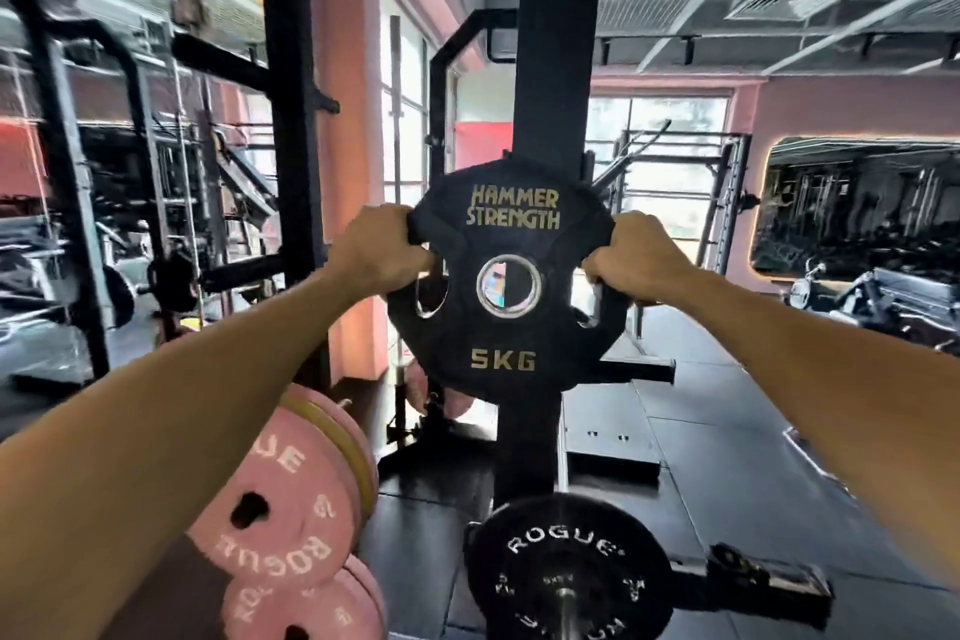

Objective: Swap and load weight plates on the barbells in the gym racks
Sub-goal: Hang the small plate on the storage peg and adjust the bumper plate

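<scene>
Head view: left hand (376,250) and right hand (631,257) each curl through opposite grip slots of the black rubber 5 kg plate (501,276). Plate is held upright and face-on before the black rack upright (558,68), probably to keep its centre hole square for sleeving.

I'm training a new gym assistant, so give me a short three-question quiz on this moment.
1. True or false: both hands grip the 5 kg plate.
2. What brand is printed on it?
3. The black Rogue plate sits: A) on a bar end B) flat on the floor C) in the left hand.

Key: 1 true, the right hand holds the other side; 2 Hammer Strength; 3 A.
</scene>
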### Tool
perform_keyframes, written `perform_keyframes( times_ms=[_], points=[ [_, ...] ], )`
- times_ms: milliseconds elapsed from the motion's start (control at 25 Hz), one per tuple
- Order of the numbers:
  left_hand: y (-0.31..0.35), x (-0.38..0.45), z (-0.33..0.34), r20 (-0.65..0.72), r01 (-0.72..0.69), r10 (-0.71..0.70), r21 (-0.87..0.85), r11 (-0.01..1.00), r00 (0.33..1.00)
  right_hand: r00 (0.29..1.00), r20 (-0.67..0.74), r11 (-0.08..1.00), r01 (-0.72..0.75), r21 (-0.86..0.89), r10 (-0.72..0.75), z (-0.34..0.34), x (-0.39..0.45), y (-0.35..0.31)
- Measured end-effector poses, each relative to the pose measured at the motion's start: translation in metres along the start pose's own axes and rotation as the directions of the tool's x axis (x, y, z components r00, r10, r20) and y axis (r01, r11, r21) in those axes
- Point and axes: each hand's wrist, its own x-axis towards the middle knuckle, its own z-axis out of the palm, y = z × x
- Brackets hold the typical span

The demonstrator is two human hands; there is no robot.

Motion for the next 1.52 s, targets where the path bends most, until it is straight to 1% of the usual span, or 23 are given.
perform_keyframes(
  times_ms=[120, 240, 400, 560, 760, 880, 1000, 1120, 1320, 1440, 1520],
  points=[
    [-0.031, 0.008, -0.042, -0.035, 0.050, -0.048, 0.045, 0.998, 0.998, 0.998, 0.023, 0.998, 0.054, 0.015, -0.055, 0.010, 0.019, -0.051],
    [-0.083, 0.005, -0.083, -0.063, 0.049, -0.046, 0.057, 0.997, 0.997, 0.995, 0.029, 0.994, 0.094, 0.052, -0.096, 0.040, 0.030, -0.102],
    [-0.166, -0.008, -0.138, -0.052, 0.011, -0.008, 0.057, 0.998, 0.999, 0.994, 0.049, 0.993, 0.096, 0.066, -0.099, 0.096, 0.025, -0.183],
    [-0.259, -0.015, -0.198, -0.022, 0.047, -0.045, 0.087, 0.995, 0.999, 0.996, 0.070, 0.993, 0.055, 0.107, -0.063, 0.151, 0.020, -0.279],
    [-0.344, 0.000, -0.250, 0.005, 0.030, -0.030, 0.106, 0.994, 1.000, 0.996, 0.074, 0.996, 0.046, 0.073, -0.051, 0.204, 0.038, -0.365],
    [-0.385, 0.020, -0.258, 0.006, 0.042, -0.042, 0.092, 0.995, 0.999, 0.995, 0.059, 0.995, 0.082, 0.060, -0.085, 0.231, 0.064, -0.392],
    [-0.411, 0.047, -0.254, -0.023, 0.018, -0.017, 0.046, 0.999, 1.000, 0.994, 0.020, 0.993, 0.106, 0.055, -0.107, 0.253, 0.089, -0.400],
    [-0.428, 0.080, -0.249, -0.027, 0.001, 0.000, 0.066, 0.998, 1.000, 0.997, 0.011, 0.993, 0.072, 0.089, -0.073, 0.264, 0.117, -0.405],
    [-0.430, 0.147, -0.259, -0.056, -0.018, 0.021, 0.054, 0.998, 0.998, 0.996, -0.047, 0.994, 0.079, 0.078, -0.075, 0.247, 0.175, -0.424],
    [-0.428, 0.199, -0.274, -0.132, -0.045, 0.049, 0.028, 0.999, 0.990, 0.993, -0.104, 0.995, 0.066, 0.079, -0.058, 0.230, 0.217, -0.438],
    [-0.427, 0.233, -0.282, -0.163, -0.089, 0.093, 0.032, 0.996, 0.982, 0.987, -0.148, 0.993, 0.072, 0.097, -0.057, 0.219, 0.246, -0.446]
  ],
)
